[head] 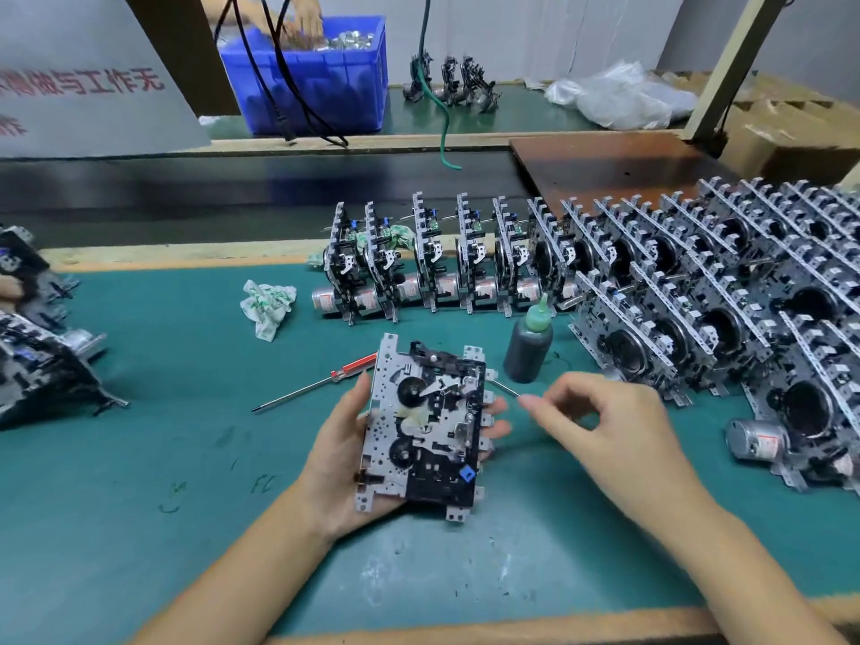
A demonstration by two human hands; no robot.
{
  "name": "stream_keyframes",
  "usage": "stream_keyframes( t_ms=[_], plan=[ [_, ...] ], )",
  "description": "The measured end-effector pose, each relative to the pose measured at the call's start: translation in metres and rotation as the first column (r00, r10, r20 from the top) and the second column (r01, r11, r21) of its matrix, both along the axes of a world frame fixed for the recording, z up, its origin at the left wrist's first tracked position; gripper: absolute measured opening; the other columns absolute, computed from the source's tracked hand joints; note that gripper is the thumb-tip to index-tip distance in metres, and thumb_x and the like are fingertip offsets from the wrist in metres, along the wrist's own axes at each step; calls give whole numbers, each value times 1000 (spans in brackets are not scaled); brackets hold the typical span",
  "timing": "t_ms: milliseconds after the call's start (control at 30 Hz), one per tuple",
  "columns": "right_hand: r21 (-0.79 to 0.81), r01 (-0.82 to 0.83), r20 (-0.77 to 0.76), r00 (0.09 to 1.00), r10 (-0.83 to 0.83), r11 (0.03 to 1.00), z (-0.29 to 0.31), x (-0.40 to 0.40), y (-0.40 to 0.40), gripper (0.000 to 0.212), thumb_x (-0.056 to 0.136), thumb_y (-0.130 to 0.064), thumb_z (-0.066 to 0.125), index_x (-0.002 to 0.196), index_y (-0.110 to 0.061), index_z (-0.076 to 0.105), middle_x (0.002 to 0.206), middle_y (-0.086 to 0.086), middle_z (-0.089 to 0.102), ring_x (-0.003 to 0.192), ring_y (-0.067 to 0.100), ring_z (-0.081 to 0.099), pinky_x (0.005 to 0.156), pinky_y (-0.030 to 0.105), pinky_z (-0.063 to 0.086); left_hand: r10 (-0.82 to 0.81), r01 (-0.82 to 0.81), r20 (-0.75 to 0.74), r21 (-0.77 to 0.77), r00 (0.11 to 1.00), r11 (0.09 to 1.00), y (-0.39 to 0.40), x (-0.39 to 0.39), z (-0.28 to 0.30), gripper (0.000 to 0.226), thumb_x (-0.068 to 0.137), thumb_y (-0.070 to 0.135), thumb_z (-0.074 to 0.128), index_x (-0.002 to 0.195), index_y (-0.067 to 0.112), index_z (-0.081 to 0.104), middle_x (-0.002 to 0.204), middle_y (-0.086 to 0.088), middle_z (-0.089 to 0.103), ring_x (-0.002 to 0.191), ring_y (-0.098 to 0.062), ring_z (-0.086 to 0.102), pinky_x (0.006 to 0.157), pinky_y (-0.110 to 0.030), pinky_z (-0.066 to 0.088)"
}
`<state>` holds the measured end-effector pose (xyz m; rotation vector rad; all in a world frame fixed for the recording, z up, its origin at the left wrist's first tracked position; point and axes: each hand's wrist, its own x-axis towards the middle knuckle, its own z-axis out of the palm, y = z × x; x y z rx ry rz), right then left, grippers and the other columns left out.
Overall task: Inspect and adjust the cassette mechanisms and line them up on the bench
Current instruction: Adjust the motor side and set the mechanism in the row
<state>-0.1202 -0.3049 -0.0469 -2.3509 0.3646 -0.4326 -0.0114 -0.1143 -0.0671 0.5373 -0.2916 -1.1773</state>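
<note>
Green bench mat (139,458); left hand (344,458) grips cassette mechanism (423,425), right hand (609,425) pinches thin tool (505,388).

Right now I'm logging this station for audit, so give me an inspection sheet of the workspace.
Surface: green mat, scuffed, small debris.
Job's things: one cassette mechanism held flat; finished mechanisms standing in rows behind and right.
Clutter: screwdriver, dark bottle, crumpled wrapper.
Hands: left hand grips the mechanism; right hand pinches a thin probe.
Cables: black cables, green cable hanging.
Surroundings: blue bin, another person's hand in it.
</note>
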Motion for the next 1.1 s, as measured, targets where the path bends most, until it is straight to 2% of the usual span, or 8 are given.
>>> stream_keyframes(
  t_ms=[100,200,433,533,633,767,900,1100],
  plan=[
    [-395,30,-78,995,-66,918,-10,-1,2,18,81,-32,70,93,-19,66,86,-6,61,81,15,56,69,30,46,-68,70,-110,14,992,997,-1,1,0,66,95,38,53,137,-10,40,139,-36,39,131,-47,39,115,-50,15],
    [-420,-72,-208,978,-18,905,-21,3,4,27,85,-17,67,111,-11,63,97,3,57,93,24,54,76,35,46,-46,51,-57,96,997,994,0,2,-2,70,82,44,69,132,-3,52,137,-30,46,127,-45,45,111,-51,28],
    [-447,-71,-427,893,-143,892,-13,10,7,12,88,-21,43,88,-22,31,87,-6,34,91,20,42,66,32,29,10,0,-64,155,998,988,0,7,-9,80,75,53,69,131,-1,53,139,-30,44,128,-42,45,111,-52,30],
    [-287,12,-431,891,-140,958,-9,8,-4,8,93,-17,36,86,-21,33,76,-4,44,76,25,45,62,36,32,27,-6,-129,154,991,988,1,4,-11,84,77,60,58,130,-5,53,137,-32,44,128,-45,44,109,-55,33],
    [160,-1,-413,908,68,987,-3,6,-14,15,99,-18,34,88,-21,44,62,-3,46,54,13,41,51,27,32,58,-24,-178,189,982,982,0,-1,-14,88,79,67,50,129,-5,54,137,-32,45,128,-45,43,106,-56,36],
    [737,-70,-308,851,426,673,2,0,-10,24,99,-22,40,85,-9,54,54,-2,37,40,6,21,35,14,18,100,-52,-180,252,979,966,-1,-4,-17,85,80,71,41,119,0,64,131,-27,54,118,-42,55,98,-53,45],
    [815,-100,-268,809,523,571,7,6,3,32,87,-37,49,68,-12,51,48,-4,28,39,8,26,36,16,26,140,-89,-147,312,979,946,-3,-6,-18,72,84,64,38,107,6,73,121,-19,64,105,-33,65,88,-46,54],
    [730,-181,-298,783,545,659,6,13,12,38,98,-30,44,67,-13,58,44,-2,42,35,7,30,37,15,23,135,-79,-138,349,981,934,-5,-5,-17,71,89,63,35,112,7,70,127,-18,61,114,-30,61,92,-43,52]
  ],
)
